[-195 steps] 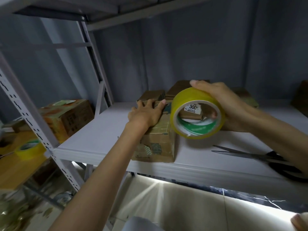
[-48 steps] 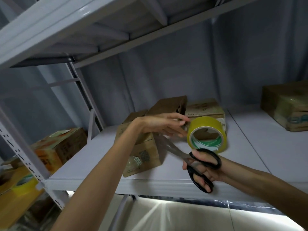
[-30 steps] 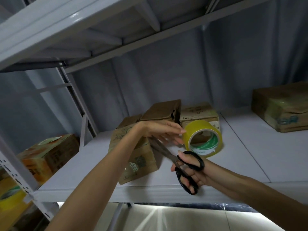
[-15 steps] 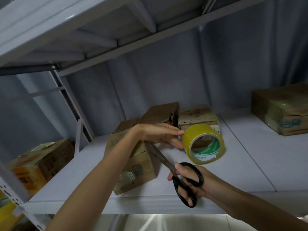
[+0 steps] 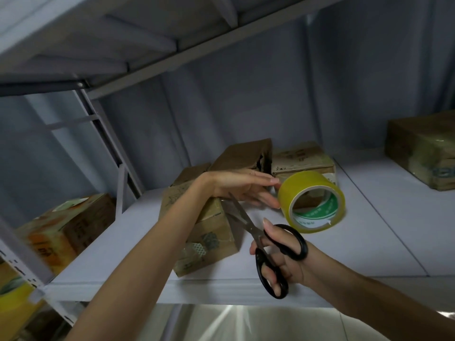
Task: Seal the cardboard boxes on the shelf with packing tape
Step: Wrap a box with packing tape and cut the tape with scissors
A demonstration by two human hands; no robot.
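Small brown cardboard box (image 5: 209, 232) sits near front edge of grey metal shelf (image 5: 369, 230). Left hand (image 5: 242, 188) above it, fingers straight, tips touching yellow packing tape roll (image 5: 311, 201) standing just beside box. Right hand (image 5: 278, 257) grips black-handled scissors (image 5: 268, 244), blades parted at box's top edge.

Grey wall (image 5: 270, 99) behind. Upper shelf underside (image 5: 123, 33) overhead. Pale floor tiles (image 5: 234, 323) below, brightly lit.

Nothing legible anywhere. Blurred white lettering on the green inner band of the yellow tape roll (image 5: 312, 201), just past the left fingertips. Dark scrawled marks on the cardboard box (image 5: 301, 158) behind the roll, too smeared to read.
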